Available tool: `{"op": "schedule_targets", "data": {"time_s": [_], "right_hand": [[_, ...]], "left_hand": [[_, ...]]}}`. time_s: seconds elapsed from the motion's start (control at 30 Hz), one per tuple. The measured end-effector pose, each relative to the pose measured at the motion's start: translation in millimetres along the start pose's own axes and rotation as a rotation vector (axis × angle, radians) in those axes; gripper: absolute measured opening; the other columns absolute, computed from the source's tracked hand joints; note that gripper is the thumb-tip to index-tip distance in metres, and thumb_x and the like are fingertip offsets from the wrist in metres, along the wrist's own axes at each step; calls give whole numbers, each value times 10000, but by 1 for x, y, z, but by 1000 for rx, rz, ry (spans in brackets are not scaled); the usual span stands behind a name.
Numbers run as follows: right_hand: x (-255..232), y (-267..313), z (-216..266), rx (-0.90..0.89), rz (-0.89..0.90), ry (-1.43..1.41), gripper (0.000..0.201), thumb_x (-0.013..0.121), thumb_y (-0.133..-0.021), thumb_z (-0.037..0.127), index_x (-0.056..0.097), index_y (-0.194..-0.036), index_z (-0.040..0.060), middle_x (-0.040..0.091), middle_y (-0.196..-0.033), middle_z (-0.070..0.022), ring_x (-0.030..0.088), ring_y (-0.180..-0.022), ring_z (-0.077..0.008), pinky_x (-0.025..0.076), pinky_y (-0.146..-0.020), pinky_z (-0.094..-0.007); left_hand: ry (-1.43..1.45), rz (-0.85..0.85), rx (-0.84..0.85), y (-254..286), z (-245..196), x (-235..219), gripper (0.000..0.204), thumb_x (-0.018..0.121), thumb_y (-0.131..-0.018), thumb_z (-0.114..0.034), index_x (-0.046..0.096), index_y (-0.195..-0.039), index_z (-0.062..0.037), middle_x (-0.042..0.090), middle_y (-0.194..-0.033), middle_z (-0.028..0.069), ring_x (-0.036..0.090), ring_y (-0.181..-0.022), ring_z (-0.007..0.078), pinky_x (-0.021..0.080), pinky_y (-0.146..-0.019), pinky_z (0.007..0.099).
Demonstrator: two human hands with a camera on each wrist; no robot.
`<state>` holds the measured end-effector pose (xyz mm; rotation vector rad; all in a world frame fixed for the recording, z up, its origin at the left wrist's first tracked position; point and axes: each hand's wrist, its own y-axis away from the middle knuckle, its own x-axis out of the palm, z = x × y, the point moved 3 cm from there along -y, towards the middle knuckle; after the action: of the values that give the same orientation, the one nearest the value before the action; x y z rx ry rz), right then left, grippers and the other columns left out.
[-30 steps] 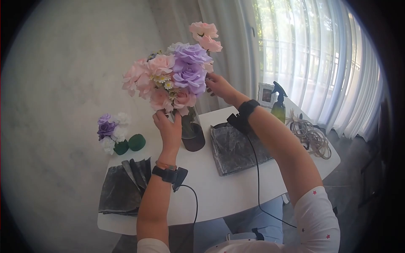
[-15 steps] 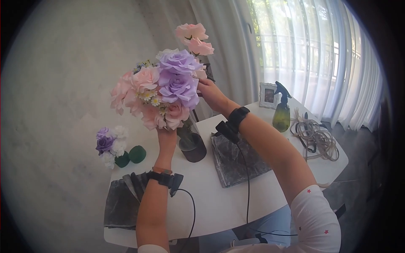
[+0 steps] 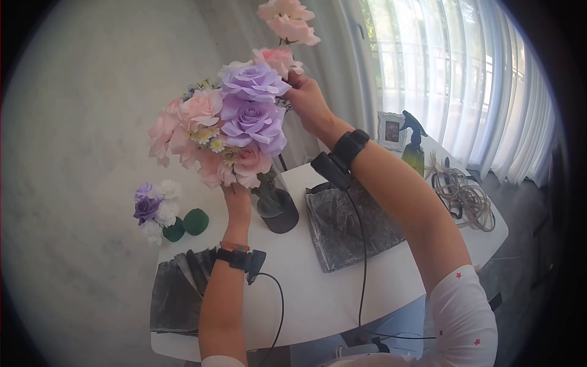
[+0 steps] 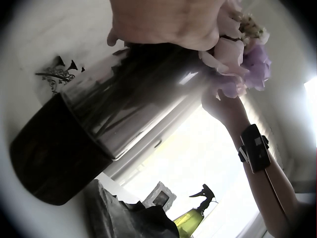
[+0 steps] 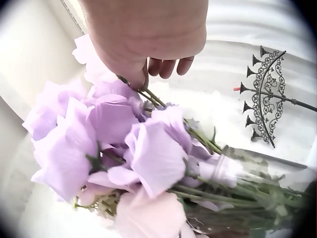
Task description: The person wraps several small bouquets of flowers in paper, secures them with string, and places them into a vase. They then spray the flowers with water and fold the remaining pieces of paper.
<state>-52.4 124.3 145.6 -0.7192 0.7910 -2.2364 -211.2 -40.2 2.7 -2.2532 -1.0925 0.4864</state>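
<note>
A glass vase (image 3: 279, 215) with a dark lower part stands on the white table, full of large artificial roses. Two lilac roses (image 3: 254, 122) face the front, with pink roses (image 3: 202, 109) and small daisies around them. My left hand (image 3: 237, 200) grips the vase near its mouth, its fingers mostly hidden under the blooms. In the right wrist view, my right hand (image 5: 148, 37) pinches a green stem (image 5: 156, 99) between thumb and finger. Several pink roses (image 3: 287, 27) on that side rise above the bunch.
Purple and white flowers (image 3: 156, 211) lie by green foam pieces (image 3: 195, 221) at left. Dark folded sheets (image 3: 177, 296) and a dark packet (image 3: 348, 229) flank the arms. A photo frame (image 3: 391, 130), spray bottle (image 3: 414, 153) and coiled ribbon (image 3: 465, 199) are at right.
My right hand has moved up, and the tall pink roses have risen with it above the lilac ones. My left hand stays low under the flowers.
</note>
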Motion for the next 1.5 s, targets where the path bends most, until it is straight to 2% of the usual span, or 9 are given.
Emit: {"op": "schedule_targets", "data": {"time_s": [0.17, 0.37, 0.57, 0.67, 0.7, 0.73, 1.0, 1.43, 1.5], "right_hand": [[0, -35, 34, -91, -45, -14, 239, 539, -907, 93, 581, -1099, -43, 667, -978, -110, 603, -873, -138, 460, -743, -274], [0, -76, 97, -283, -19, -157, 187, 482, -962, 201, 470, -1036, 30, 601, -790, -123, 623, -666, -229, 545, -664, -353], [-15, -35, 194, -432, -277, -37, 216, 452, -976, 284, 488, -1009, 74, 455, -679, -19, 436, -550, -118, 441, -547, -289], [-80, -44, 197, -237, 430, -537, 148, 421, -984, 221, 498, -972, 96, 351, -585, 32, 279, -450, -58, 203, -400, -219], [-22, 30, 223, -402, -182, -40, 103, 455, -969, 197, 496, -953, 105, 350, -591, 33, 272, -440, -58, 202, -390, -225], [-83, 11, 217, -347, 14, -34, 268, 485, -945, 117, 503, -1165, -37, 524, -807, -19, 481, -687, -111, 401, -620, -229], [-12, 188, 218, -147, -225, -35, 325, 393, -975, 149, 443, -1223, -55, 409, -712, -3, 349, -529, -62, 277, -439, -200], [-13, 205, 196, -134, -44, -99, 252, 423, -983, 157, 568, -1084, -22, 416, -609, 47, 306, -488, -3, 208, -416, -178], [-20, 204, 196, -161, 0, -73, 213, 475, -962, 128, 590, -1034, -37, 423, -626, 49, 342, -538, -14, 248, -466, -187]], "left_hand": [[194, -95, -239, 3, -11, 8, 546, 332, -988, -343, 219, -1417, -23, 358, -1400, 142, 399, -1254, 248, 310, -1036, 346], [103, -58, -104, 2, -1, 13, 507, 330, -986, -295, 245, -1406, -23, 355, -1391, 148, 398, -1241, 252, 322, -1028, 357], [-120, -143, 231, -15, 66, 10, 476, 342, -930, -127, 242, -1368, 29, 324, -1374, 237, 319, -1273, 363, 254, -1073, 395], [-651, -183, 521, -18, 68, 9, 475, 396, -936, -76, 251, -1382, 1, 318, -1364, 270, 331, -1251, 422, 305, -1041, 424], [-616, -189, 522, -20, 68, 11, 451, 383, -945, -101, 267, -1370, -6, 315, -1357, 273, 324, -1249, 425, 302, -1040, 430], [-581, -197, 524, -21, 67, 13, 429, 370, -954, -126, 283, -1359, -13, 312, -1351, 276, 318, -1247, 429, 298, -1038, 436], [53, -140, 263, -6, -3, 29, 486, 421, -940, -236, 317, -1316, 54, 329, -1345, 240, 344, -1241, 361, 265, -1056, 397], [-28, -190, 174, 12, -42, 18, 511, 529, -908, -203, 308, -1311, 20, 350, -1350, 186, 397, -1196, 284, 307, -1023, 366], [-539, -365, 277, 20, -59, 15, 468, 585, -865, -168, 400, -1243, 36, 407, -1276, 186, 420, -1145, 281, 317, -991, 373]]}}
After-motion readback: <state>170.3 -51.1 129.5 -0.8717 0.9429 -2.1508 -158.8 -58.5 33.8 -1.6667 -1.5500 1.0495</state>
